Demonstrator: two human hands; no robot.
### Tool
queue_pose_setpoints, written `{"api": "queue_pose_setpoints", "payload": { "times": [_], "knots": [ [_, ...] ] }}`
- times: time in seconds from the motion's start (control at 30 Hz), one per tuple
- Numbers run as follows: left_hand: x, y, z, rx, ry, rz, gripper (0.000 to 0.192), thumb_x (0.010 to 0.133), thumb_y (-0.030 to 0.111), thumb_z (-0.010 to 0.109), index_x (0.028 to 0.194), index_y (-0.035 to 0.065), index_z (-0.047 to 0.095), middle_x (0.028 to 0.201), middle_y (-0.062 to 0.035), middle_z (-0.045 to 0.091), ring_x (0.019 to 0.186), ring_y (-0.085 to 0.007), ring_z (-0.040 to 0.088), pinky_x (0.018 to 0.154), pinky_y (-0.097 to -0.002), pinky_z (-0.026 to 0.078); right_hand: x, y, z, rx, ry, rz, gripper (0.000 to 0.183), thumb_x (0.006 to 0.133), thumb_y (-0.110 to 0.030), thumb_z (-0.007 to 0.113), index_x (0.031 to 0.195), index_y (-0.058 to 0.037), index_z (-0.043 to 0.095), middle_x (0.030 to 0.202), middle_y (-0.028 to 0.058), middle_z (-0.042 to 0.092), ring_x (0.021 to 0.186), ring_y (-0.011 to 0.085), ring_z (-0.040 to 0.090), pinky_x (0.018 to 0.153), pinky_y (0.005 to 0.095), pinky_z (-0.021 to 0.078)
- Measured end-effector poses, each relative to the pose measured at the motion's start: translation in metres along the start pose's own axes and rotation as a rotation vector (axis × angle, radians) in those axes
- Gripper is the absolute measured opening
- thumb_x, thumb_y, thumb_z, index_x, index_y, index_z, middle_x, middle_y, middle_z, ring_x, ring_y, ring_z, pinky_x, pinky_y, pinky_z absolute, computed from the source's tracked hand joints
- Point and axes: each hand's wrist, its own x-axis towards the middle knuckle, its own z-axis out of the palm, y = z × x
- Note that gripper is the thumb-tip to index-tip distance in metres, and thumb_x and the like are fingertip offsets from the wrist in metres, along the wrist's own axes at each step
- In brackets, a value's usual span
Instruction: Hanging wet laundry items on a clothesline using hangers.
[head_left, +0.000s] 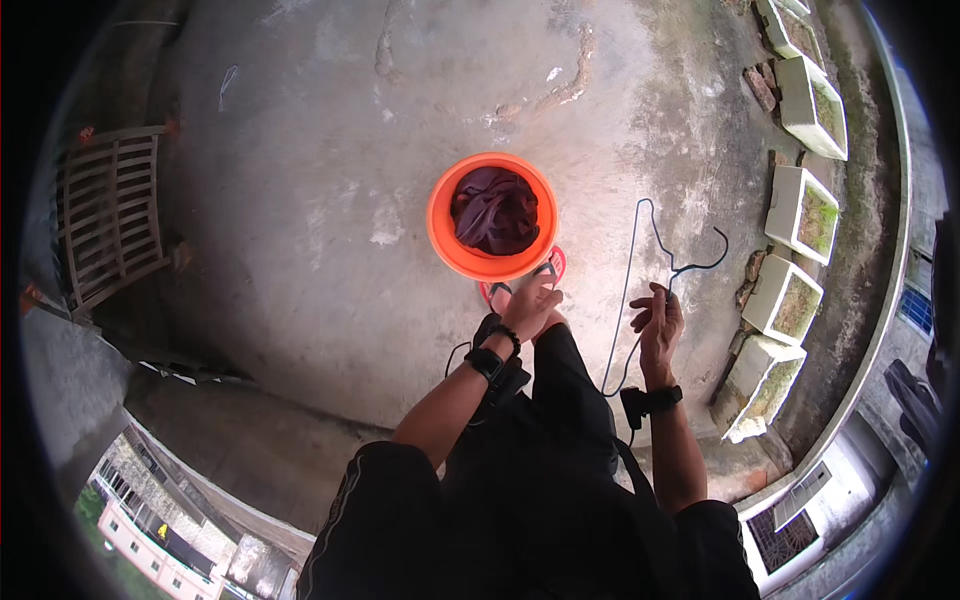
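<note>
My right hand (660, 330) grips a dark blue wire clothes hanger (628, 292) near the base of its hook. The hook points out to the right, and the long bottom bar runs along the left. Dark purple cloth (496, 210) lies bunched inside an orange plastic bucket (441, 244), which stands on the floor just in front of my feet. Below the bucket's rim, in this view, is my left hand (531, 306), fingers loosely bent and nothing visible in them. It overlaps my feet in red-edged flip-flops (559, 262).
White planter boxes (784, 196) with grass and soil line the right side, with bricks (760, 90) beside them. A slatted wooden frame (114, 217) is at the left. A thin white hanger-like object (227, 84) lies on the concrete floor (315, 150). A low parapet (892, 277) curves along the right.
</note>
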Motion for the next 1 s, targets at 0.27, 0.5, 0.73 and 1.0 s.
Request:
{"api": "queue_pose_setpoints", "payload": {
  "times": [0.27, 0.5, 0.73, 1.0],
  "knots": [
    [0.158, -0.112, -0.106, 0.886, 0.227, -0.27, 0.053, 0.083, 0.029, 0.065, 0.135, 0.0272, 0.055, 0.157, -0.0136, 0.02, 0.145, -0.0367, 0.018, 0.113, -0.0528, 0.03, 0.042, 0.065, -0.01, -0.064, -0.009, 0.073, 0.034, 0.104, -0.025, 0.047, 0.123, 0.0017, 0.055, 0.074, 0.0032, 0.066, 0.046, 0.0013, 0.039, 0.043, 0.0182, 0.0298],
    [0.215, -0.165, -0.137, 0.987, 0.247, -0.425, 0.066, 0.082, 0.037, 0.066, 0.144, 0.0224, 0.046, 0.161, -0.0072, 0.016, 0.15, -0.0312, 0.005, 0.118, -0.051, 0.021, 0.044, 0.106, -0.004, -0.019, -0.005, 0.165, 0.029, 0.103, -0.021, 0.05, 0.124, -0.0025, 0.058, 0.075, 0.0005, 0.065, 0.05, -0.0002, 0.035, 0.045, 0.0181, 0.027],
    [0.151, -0.099, -0.148, 0.169, 0.496, 0.007, 0.023, 0.083, 0.017, 0.073, 0.1, 0.0017, 0.07, 0.097, -0.0078, 0.07, 0.086, -0.0191, 0.067, 0.08, -0.0305, 0.051, 0.013, 0.068, -0.027, -0.015, -0.015, 0.18, 0.028, 0.103, -0.019, 0.049, 0.123, -0.0024, 0.059, 0.075, -0.0015, 0.062, 0.057, 0.0005, 0.036, 0.051, 0.0185, 0.0279],
    [-0.023, 0.112, -0.128, -0.721, 0.259, 0.301, 0.034, 0.087, 0.0, 0.064, 0.118, 0.0056, 0.049, 0.115, -0.011, 0.06, 0.108, -0.0218, 0.059, 0.097, -0.0394, 0.046, -0.04, -0.033, -0.049, 0.032, -0.141, 0.092, 0.034, 0.102, -0.019, 0.051, 0.13, -0.0003, 0.056, 0.075, -0.0016, 0.062, 0.058, 0.001, 0.037, 0.052, 0.0189, 0.0295]
  ]
}}
